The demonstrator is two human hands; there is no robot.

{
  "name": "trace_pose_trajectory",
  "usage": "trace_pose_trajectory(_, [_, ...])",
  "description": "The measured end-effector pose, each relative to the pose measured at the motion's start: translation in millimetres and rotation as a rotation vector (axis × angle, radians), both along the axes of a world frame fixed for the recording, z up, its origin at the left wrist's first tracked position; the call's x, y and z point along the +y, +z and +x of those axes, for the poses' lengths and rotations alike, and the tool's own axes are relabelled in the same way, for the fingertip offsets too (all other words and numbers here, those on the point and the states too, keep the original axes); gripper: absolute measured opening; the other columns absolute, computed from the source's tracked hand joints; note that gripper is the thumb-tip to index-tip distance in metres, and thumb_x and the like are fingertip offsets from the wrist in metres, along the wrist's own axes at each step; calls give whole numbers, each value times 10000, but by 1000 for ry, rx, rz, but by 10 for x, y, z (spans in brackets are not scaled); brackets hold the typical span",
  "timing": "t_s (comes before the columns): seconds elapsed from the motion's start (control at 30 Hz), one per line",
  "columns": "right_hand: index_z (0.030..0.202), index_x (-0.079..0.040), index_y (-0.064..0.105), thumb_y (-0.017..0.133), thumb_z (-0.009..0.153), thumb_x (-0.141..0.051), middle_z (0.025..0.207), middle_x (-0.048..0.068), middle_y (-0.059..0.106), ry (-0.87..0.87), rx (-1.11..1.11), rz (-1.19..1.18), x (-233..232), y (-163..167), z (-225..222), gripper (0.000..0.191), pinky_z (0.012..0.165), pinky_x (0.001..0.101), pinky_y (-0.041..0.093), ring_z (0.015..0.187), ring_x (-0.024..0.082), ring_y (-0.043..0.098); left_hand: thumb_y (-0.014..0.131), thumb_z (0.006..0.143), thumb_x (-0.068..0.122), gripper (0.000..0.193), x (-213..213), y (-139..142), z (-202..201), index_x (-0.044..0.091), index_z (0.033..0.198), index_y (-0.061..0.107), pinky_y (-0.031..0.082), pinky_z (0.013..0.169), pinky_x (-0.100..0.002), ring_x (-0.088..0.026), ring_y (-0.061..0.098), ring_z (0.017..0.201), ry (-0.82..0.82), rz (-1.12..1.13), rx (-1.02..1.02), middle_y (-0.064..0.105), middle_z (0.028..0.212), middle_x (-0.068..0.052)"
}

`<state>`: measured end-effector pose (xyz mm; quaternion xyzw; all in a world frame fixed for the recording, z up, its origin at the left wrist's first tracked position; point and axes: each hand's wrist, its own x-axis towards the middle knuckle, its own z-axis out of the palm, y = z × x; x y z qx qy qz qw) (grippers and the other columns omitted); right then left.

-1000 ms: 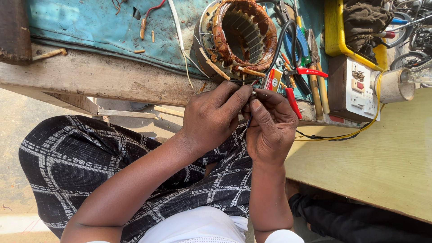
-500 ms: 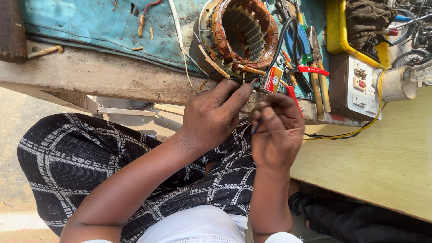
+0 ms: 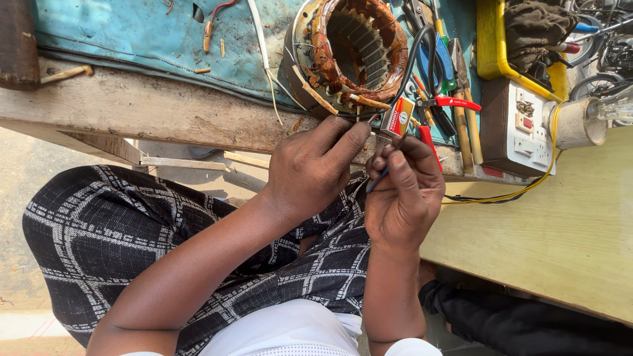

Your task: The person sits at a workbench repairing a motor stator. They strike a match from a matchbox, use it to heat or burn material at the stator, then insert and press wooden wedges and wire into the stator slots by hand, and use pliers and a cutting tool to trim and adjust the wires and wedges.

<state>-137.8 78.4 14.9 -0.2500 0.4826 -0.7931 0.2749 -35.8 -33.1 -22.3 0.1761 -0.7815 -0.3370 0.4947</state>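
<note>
A motor stator [image 3: 349,49] with copper windings lies on a blue mat at the bench edge. My left hand [image 3: 313,168] pinches thin wire ends [image 3: 371,118] that lead out of the stator, thumb and forefinger closed on them. My right hand [image 3: 403,191] is right beside it, fingers curled around a thin blue-grey tool [image 3: 374,181] whose tip points toward the same wires. A small orange and red box [image 3: 398,117] sits just above my right fingers; whether they touch it is unclear.
Red-handled pliers [image 3: 455,104] and other hand tools lie right of the stator. A white switch and socket board [image 3: 517,125], a yellow tray [image 3: 491,46] with a cloth and a bulb [image 3: 610,109] stand at the right. A yellow cable [image 3: 501,196] runs over a yellow tabletop [image 3: 560,237].
My right hand has drawn slightly back and down from the wires with the tool; my left hand keeps its pinch on the wire ends.
</note>
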Motion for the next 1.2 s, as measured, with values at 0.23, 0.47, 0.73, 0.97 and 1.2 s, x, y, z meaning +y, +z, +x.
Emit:
trace_pose_trajectory(0.23, [1243, 99, 646, 690, 999, 77, 1110, 175, 720, 17, 106, 107, -81, -6, 26, 249, 814, 292, 550, 928, 176, 684, 768, 849, 65, 452, 0, 0, 11, 61, 1282, 638, 558, 671, -385, -257, 706, 812, -8, 14, 16, 650, 1040, -63])
trace_pose_trajectory(0.47, [1261, 86, 648, 686, 993, 85, 1114, 161, 711, 54, 96, 92, -104, 22, 21, 270, 880, 284, 566, 975, 167, 687, 778, 810, 83, 493, -13, 0, 12, 66, 1284, 647, 561, 659, -381, -253, 705, 796, -11, -4, 10, 648, 1012, -64])
trace_pose_trajectory(0.73, [1244, 98, 671, 691, 1008, 72, 1127, 183, 714, 71, 106, 117, -77, 9, -49, 238, 838, 299, 541, 935, 182, 669, 807, 819, 123, 477, -6, -8, 6, 57, 1265, 651, 556, 660, -390, -259, 700, 807, -18, 5, 27, 647, 1018, -66])
trace_pose_trajectory(0.97, [1209, 83, 679, 704, 997, 40, 1028, 148, 699, 33, 19, 0, 14, 10, -86, 218, 813, 307, 534, 906, 183, 665, 719, 766, -2, 522, -6, -28, 1, 51, 1280, 653, 556, 677, -404, -280, 698, 814, -10, -16, 9, 651, 1046, -84])
trace_pose_trajectory(1.2, [1264, 68, 662, 731, 961, 67, 1073, 114, 689, 54, 273, 168, 20, 1, -120, 311, 806, 257, 532, 906, 134, 654, 733, 796, 7, 495, -16, -6, 17, 53, 1281, 647, 558, 683, -404, -279, 697, 826, -24, 0, 10, 647, 1047, -83])
